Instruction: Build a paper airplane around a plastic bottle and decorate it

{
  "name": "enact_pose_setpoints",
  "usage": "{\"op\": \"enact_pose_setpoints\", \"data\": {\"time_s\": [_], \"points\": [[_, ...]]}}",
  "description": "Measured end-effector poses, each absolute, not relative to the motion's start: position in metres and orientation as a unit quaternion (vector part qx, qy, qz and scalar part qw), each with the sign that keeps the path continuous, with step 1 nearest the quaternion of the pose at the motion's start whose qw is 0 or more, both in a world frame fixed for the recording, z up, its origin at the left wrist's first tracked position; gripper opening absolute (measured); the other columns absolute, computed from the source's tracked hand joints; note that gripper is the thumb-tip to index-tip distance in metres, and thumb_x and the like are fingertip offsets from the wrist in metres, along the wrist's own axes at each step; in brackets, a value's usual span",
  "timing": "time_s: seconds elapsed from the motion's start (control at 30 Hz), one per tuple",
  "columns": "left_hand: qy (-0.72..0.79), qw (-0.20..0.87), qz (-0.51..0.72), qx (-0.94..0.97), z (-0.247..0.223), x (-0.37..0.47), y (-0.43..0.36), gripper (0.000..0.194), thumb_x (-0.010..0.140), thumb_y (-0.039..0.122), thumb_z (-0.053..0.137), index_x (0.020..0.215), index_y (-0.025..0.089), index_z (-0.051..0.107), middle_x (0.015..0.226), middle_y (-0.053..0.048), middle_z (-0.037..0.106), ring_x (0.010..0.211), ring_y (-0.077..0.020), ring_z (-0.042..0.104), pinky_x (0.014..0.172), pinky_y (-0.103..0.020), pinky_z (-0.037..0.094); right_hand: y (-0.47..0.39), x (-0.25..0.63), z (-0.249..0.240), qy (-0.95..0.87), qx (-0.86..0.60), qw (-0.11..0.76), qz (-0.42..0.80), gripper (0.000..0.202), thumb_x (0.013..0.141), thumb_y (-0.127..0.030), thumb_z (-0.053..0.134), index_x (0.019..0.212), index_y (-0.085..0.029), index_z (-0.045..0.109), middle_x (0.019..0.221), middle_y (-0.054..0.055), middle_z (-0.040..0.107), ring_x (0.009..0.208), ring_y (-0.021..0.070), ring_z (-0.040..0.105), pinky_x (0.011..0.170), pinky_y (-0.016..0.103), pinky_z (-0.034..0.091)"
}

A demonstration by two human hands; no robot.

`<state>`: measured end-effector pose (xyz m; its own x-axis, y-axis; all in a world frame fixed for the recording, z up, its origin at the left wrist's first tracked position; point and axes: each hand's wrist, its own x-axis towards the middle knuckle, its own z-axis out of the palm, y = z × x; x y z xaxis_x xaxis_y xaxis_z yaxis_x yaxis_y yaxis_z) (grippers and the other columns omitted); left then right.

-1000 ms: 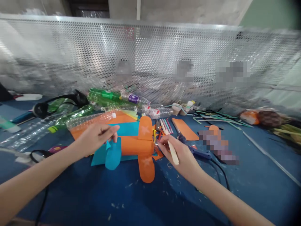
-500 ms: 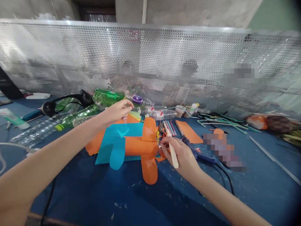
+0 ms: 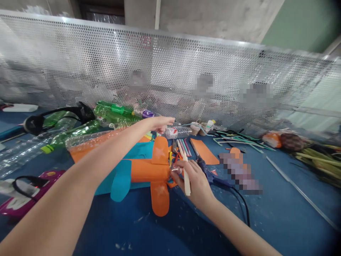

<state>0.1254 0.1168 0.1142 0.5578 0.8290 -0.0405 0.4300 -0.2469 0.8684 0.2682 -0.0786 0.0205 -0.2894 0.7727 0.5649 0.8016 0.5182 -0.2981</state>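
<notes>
My left hand reaches over the far part of the table beside a clear bottle. Its fingers stretch to the right, and nothing shows in them. A pale wooden stick is held in my right hand, whose fingertips also touch the clear neck of an orange-wrapped bottle. That bottle lies on its side, with rounded orange paper flaps near the neck and a blue flap at the other end. Blue paper lies beneath it.
Green bottles and black headphones lie at the left, near a magenta power strip. Markers, orange card and a blue glue gun are near my right hand. A perforated metal screen stands behind.
My left hand has moved right, from above the blue paper towards the clear bottle. My right hand remains at the bottle neck with the stick. The camera view has shifted right and tilted.
</notes>
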Motion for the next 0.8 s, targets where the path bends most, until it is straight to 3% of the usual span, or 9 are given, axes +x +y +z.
{"op": "enact_pose_setpoints", "data": {"time_s": [0.07,0.17,0.27,0.37,0.47,0.6,0.7,0.8], "points": [[0.405,0.425,0.183,0.788,0.113,0.114,0.121,0.037,0.071,0.035,0.069,0.102,0.015,0.065,0.075,-0.005,0.065,0.045,-0.0074,0.039,0.048,-0.023,0.033,-0.077,0.270,0.021,-0.808,-0.482,0.338,-0.016,0.019,0.085,-0.026,0.058,0.102,-0.022,0.050,0.099,0.008,0.064,0.093,0.0260,0.055,0.083,0.040,0.044],[0.402,0.378,0.168,0.817,0.111,0.091,0.127,0.029,0.061,0.028,0.075,0.087,0.016,0.073,0.082,-0.005,0.069,0.059,-0.0124,0.051,0.054,-0.023,0.035,-0.075,0.271,0.021,-0.830,-0.460,0.316,-0.013,0.030,0.080,-0.032,0.065,0.102,-0.023,0.049,0.116,0.009,0.061,0.107,0.0290,0.052,0.090,0.044,0.042],[0.413,0.340,0.166,0.829,0.113,0.067,0.125,0.026,0.064,0.032,0.073,0.084,0.016,0.075,0.082,-0.005,0.071,0.063,-0.0147,0.053,0.053,-0.023,0.034,-0.073,0.269,0.020,-0.849,-0.446,0.284,-0.023,0.035,0.075,-0.036,0.069,0.098,-0.023,0.047,0.125,0.010,0.057,0.116,0.0309,0.048,0.098,0.048,0.036],[0.432,0.315,0.160,0.830,0.116,0.046,0.112,0.035,0.074,0.041,0.064,0.098,0.017,0.072,0.078,-0.006,0.071,0.050,-0.0114,0.044,0.046,-0.023,0.031,-0.070,0.267,0.017,-0.856,-0.446,0.258,-0.035,0.031,0.076,-0.032,0.067,0.095,-0.023,0.045,0.124,0.010,0.058,0.115,0.0299,0.050,0.103,0.050,0.031],[0.495,0.294,0.180,0.797,0.113,0.027,0.092,0.045,0.083,0.052,0.048,0.101,0.017,0.069,0.085,-0.007,0.070,0.044,-0.0102,0.039,0.044,-0.024,0.032,-0.065,0.268,0.017,-0.852,-0.458,0.253,-0.032,0.029,0.077,-0.027,0.065,0.095,-0.022,0.043,0.110,0.010,0.064,0.106,0.0274,0.057,0.102,0.049,0.032],[0.531,0.298,0.204,0.767,0.096,0.006,0.061,0.056,0.089,0.059,0.030,0.108,0.018,0.064,0.098,-0.008,0.068,0.045,-0.0105,0.043,0.049,-0.025,0.039,-0.055,0.272,0.028,-0.854,-0.454,0.255,0.003,0.031,0.075,-0.026,0.066,0.090,-0.023,0.039,0.091,0.006,0.065,0.092,0.0250,0.061,0.098,0.048,0.036],[0.557,0.324,0.195,0.739,0.079,-0.007,0.038,0.068,0.089,0.065,0.018,0.111,0.018,0.062,0.080,-0.008,0.064,0.053,-0.0159,0.049,0.050,-0.026,0.039,-0.047,0.275,0.040,-0.840,-0.479,0.248,0.057,0.033,0.074,-0.029,0.067,0.089,-0.024,0.038,0.095,0.007,0.063,0.089,0.0252,0.061,0.087,0.045,0.043],[0.559,0.350,0.155,0.735,0.067,-0.022,0.021,0.070,0.089,0.067,0.020,0.113,0.014,0.060,0.052,0.001,0.040,0.048,-0.0168,0.046,0.053,-0.030,0.042,-0.039,0.276,0.046,-0.828,-0.497,0.238,0.105,0.027,0.079,-0.032,0.061,0.091,-0.023,0.039,0.092,0.006,0.063,0.084,0.0242,0.061,0.078,0.041,0.046]]}}
